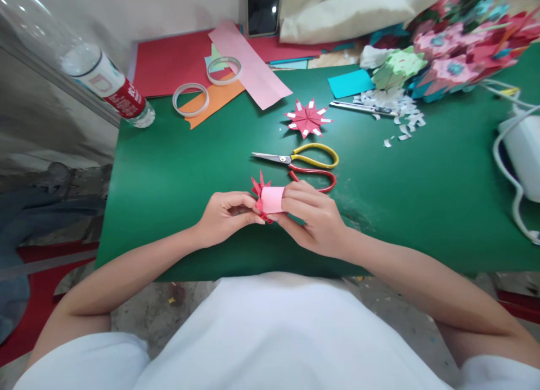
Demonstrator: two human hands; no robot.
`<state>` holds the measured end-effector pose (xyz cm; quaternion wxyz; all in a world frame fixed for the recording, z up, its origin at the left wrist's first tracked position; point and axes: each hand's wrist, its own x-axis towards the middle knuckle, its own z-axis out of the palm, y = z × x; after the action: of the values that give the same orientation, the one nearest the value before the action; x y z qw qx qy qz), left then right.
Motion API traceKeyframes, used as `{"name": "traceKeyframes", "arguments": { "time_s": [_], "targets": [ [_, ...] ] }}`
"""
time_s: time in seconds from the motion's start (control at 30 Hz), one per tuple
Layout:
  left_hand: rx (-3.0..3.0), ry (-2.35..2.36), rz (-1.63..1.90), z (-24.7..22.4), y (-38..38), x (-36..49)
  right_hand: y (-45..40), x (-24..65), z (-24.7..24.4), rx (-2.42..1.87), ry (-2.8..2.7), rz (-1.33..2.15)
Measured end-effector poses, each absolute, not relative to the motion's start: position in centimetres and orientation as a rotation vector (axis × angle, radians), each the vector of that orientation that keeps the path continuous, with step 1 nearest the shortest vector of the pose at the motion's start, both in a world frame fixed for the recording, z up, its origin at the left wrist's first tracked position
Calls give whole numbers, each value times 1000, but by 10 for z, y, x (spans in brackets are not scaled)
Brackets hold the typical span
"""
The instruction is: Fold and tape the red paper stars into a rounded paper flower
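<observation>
Head view, and take the scissors [291, 158] as the landmark: they lie on the green table [169, 165], the lower part of their red handle tucked partly behind the fingers of the right hand [316, 218]. Out to their far left, the bottle [122, 94] leans up and runs out of the picture. Beyond them, the phone [264, 7] is sliced by the top edge. Far right and beyond, the paper flowers [455, 69] crowd together, blurry, and get cut off at the side; nearer, well to the scissors' right, a white device [525, 148] is cropped too, so what it is, I can't tell.

On to the grip! Just on the person's side of the scissors sits the red folded paper [259, 203], points fanned, with the curled pink paper [272, 199] right against it. The left hand [225, 216] has it pinched at the left, thumb below and fingers curled, a small gap showing behind the tips. The right hand is closed around the pink piece, fingers over the top, thumb underneath; the right end vanishes into that grasp. Is pink fixed to red? Can't tell, fingers cover too much. Just beyond the scissors, a red paper star [308, 119] lies with white tabs on its points.
</observation>
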<state>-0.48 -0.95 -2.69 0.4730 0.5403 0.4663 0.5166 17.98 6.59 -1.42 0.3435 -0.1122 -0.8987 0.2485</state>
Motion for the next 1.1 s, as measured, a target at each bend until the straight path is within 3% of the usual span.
{"name": "traceKeyframes", "arguments": {
  "time_s": [0.2, 0.7, 1.1],
  "targets": [
    [1311, 1097, 1264, -26, -9, -5, 67, 180, -13, -283, -2358, 611],
    [1143, 1005, 1310, -21, -8, -4, 74, 182, -13, -180, -2381, 146],
    [1268, 972, 1269, -27, -13, -2, 65, 179, -8, -313, -2244, 653]
  ]
}}
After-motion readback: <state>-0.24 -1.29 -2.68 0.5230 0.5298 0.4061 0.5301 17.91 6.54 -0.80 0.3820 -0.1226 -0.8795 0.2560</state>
